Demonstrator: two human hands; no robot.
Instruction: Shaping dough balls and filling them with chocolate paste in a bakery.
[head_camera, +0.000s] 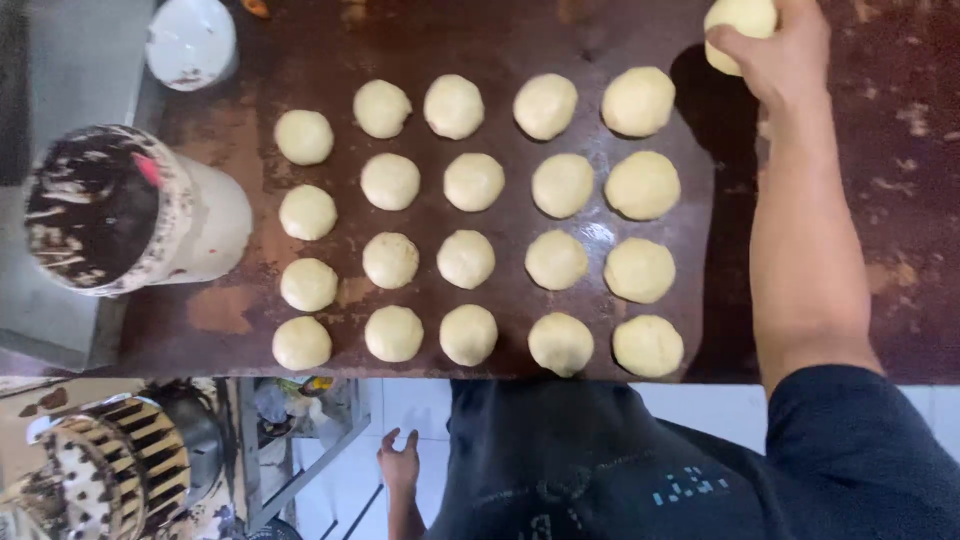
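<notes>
Head view: twenty dough balls (472, 182) lie in rows on a dark brown worktop (900, 200), each apart from its neighbours. At the worktop's left edge stand a chocolate-smeared tub (120, 208) and a white lid (190, 40). The right hand (780, 50) reaches to the far edge, fingers curled around another dough ball (735, 20), beside the grid. The left hand (400, 465) hangs below the worktop, fingers loosely spread, holding nothing.

Pale cream dough balls (466, 259) sit on a dark reddish-brown tabletop (900, 200) mottled with lighter tan patches. A white tub (140, 210) is smeared inside with dark brown streaks. The sleeve (860, 450) and apron (560, 460) are dark navy, the floor tiles (690, 400) white.
</notes>
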